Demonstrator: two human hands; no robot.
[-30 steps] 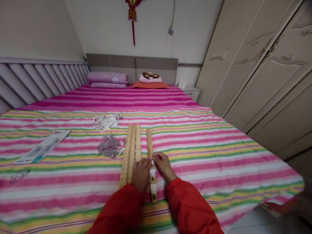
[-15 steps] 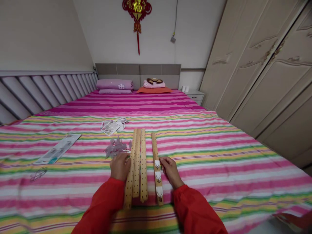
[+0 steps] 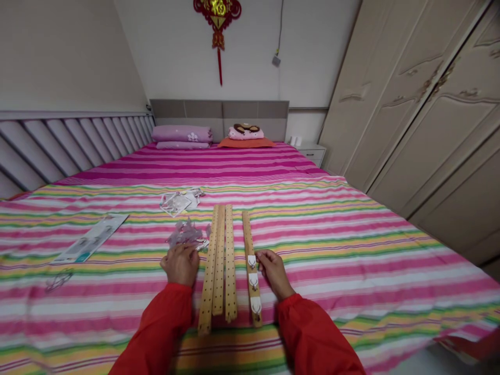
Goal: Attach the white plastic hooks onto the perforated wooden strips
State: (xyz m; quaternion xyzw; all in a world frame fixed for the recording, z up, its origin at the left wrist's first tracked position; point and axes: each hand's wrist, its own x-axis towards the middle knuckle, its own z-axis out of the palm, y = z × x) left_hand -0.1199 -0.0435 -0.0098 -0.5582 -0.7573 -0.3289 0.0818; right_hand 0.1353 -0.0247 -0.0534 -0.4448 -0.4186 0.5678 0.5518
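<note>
Three bare perforated wooden strips (image 3: pixel 219 265) lie side by side on the striped bedsheet (image 3: pixel 332 250), and a fourth wooden strip (image 3: pixel 250 265) lies to their right. That fourth strip carries three white adhesive hooks (image 3: pixel 253 291) in a row. My right hand (image 3: pixel 274 273) rests beside it, fingers close to the top hook. My left hand (image 3: pixel 180 264) sits at the near edge of a heap of hooks in clear plastic (image 3: pixel 186 234), left of the strips. Its fingers touch the heap, and I cannot tell whether they hold a piece.
Torn clear packaging (image 3: pixel 175 203) lies beyond the heap, with a long printed card (image 3: pixel 91 238) and a small clear scrap (image 3: pixel 58 281) to the left. A padded wall panel (image 3: pixel 58 151) runs along the left side, and a cream wardrobe (image 3: pixel 414 88) stands on the right.
My left hand has moved left, away from the strips and onto the heap. My right hand has drawn back from the top hook to the strip's right side, and all three hooks now show.
</note>
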